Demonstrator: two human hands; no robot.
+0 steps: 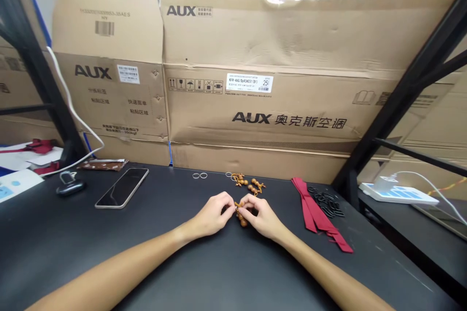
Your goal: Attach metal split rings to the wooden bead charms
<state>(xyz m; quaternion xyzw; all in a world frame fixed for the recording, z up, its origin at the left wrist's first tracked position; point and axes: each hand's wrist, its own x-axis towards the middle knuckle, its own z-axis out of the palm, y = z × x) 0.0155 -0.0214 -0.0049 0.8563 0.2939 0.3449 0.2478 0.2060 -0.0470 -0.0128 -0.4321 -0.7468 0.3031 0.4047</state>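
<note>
The left hand (213, 214) and right hand (260, 216) are closed, both pinching a wooden gourd-bead charm (240, 216) at lower centre of the black table (73, 257). More gourd charms (251, 185) lie just above, with a red ribbon (317, 211) to the right.

We read AUX in black on the cardboard air-conditioner carton (292, 39), and a larger AUX followed by 奥克斯空调 along its lower face. Its white label (249, 83) reads KFR-46G/BpR3AES1 (B1) and 25. On the left carton (109, 24), another AUX stands beside a barcode label (128, 74), with 快递面单 and 粘贴区域 below; the smaller print is too blurred for us.
</note>
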